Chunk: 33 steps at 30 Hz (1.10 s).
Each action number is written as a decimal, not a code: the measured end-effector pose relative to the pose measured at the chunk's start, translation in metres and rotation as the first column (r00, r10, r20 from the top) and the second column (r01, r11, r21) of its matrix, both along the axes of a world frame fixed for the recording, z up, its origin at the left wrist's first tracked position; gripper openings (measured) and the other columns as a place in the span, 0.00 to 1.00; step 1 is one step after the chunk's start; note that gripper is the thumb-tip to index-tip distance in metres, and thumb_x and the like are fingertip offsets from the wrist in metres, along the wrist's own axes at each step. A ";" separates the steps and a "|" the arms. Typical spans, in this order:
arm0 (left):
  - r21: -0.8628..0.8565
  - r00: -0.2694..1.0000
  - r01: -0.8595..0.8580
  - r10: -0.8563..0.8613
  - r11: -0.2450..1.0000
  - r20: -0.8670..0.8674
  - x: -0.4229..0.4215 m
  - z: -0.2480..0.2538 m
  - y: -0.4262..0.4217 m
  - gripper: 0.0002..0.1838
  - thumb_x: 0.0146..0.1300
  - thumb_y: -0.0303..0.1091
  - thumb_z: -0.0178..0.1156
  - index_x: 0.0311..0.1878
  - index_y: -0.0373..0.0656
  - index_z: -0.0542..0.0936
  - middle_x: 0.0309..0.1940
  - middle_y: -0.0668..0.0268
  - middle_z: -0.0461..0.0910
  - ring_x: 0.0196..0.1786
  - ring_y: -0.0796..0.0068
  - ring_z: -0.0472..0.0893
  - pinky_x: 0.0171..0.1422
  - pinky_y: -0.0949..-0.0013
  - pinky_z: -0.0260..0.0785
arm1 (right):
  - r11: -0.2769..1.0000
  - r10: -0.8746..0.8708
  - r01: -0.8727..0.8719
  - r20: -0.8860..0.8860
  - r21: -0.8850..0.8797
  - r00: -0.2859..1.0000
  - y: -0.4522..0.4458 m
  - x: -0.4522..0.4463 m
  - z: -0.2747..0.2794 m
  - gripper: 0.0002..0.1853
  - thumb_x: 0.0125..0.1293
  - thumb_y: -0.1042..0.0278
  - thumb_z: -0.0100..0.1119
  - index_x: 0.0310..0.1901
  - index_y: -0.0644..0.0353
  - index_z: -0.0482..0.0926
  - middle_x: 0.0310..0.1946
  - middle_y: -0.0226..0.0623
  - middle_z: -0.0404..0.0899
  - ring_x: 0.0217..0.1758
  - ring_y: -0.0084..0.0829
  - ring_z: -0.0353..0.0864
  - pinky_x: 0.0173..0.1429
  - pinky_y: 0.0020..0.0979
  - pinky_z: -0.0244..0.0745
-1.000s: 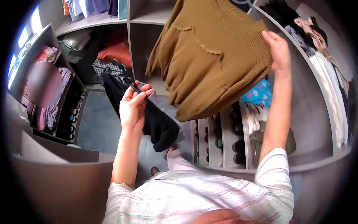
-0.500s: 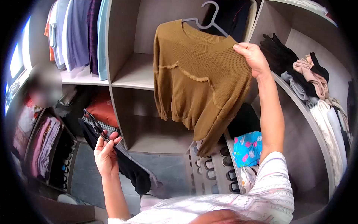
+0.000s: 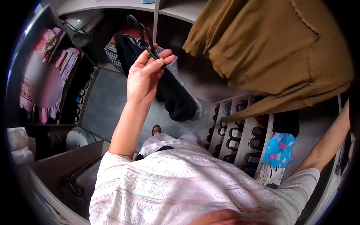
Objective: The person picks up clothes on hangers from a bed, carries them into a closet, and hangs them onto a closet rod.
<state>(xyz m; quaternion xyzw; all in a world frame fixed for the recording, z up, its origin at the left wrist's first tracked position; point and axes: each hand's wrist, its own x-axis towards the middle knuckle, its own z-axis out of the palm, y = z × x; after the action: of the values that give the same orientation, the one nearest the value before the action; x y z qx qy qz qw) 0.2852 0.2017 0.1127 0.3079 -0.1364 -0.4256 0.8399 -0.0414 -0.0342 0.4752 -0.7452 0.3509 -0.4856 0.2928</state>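
Observation:
My left hand (image 3: 144,77) is closed around a black hanger (image 3: 139,27), its hook standing above the fingers. From it hangs a black garment (image 3: 174,95), with a grey checked one (image 3: 173,67) close against it; I cannot tell whether both share one hanger. At upper right a brown knitted sweater (image 3: 262,45) hangs near the camera, one sleeve reaching down toward the shoe rack. My right forearm (image 3: 330,138) rises at the right edge, but the hand itself is out of view. The sweater's collar and hanger are also outside the picture.
A slanted rack (image 3: 240,129) with several shoes stands below the sweater. Beside it lies a blue floral cloth (image 3: 279,150). Folded pink and lilac clothes (image 3: 67,65) fill a left shelf, and an open drawer (image 3: 67,159) sits at lower left. Grey floor (image 3: 101,101) lies between.
The view has tilted down. The sweater has come closer and up to the right, taking my right hand out of the picture. My left hand keeps the black hanger.

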 end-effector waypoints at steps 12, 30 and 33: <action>0.146 0.991 -0.101 0.113 0.984 -0.075 0.023 -0.034 -0.045 0.22 0.51 0.16 0.56 0.52 0.39 0.70 0.34 0.62 0.78 0.36 0.71 0.81 0.31 0.83 0.71 | 0.927 0.285 -0.308 0.133 0.213 0.949 -0.192 0.150 -0.103 0.26 0.60 0.61 0.52 0.57 0.67 0.65 0.59 0.42 0.64 0.60 0.38 0.64 0.64 0.38 0.58; 0.139 0.952 -0.294 0.302 0.946 -0.041 0.022 -0.041 -0.069 0.26 0.52 0.19 0.58 0.57 0.36 0.67 0.40 0.62 0.79 0.40 0.79 0.77 0.43 0.77 0.66 | 0.983 -0.149 0.031 -0.688 -0.181 0.710 -0.339 0.241 -0.331 0.22 0.62 0.55 0.53 0.52 0.60 0.73 0.49 0.39 0.75 0.51 0.34 0.72 0.54 0.30 0.66; 0.144 0.960 -0.268 0.276 0.952 -0.037 0.029 -0.042 -0.067 0.26 0.52 0.19 0.57 0.57 0.36 0.67 0.40 0.63 0.79 0.38 0.81 0.76 0.40 0.78 0.65 | 0.913 0.409 -0.357 -0.452 0.199 0.793 -0.142 0.247 -0.299 0.14 0.64 0.61 0.51 0.45 0.61 0.76 0.39 0.36 0.78 0.38 0.23 0.76 0.37 0.23 0.70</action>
<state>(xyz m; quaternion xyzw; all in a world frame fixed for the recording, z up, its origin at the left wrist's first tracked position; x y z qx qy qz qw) 0.3144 0.1349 0.0712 0.3687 -0.0388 -0.3228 0.8708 0.2060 -0.1763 0.1767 -0.8819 0.2793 -0.1950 0.3259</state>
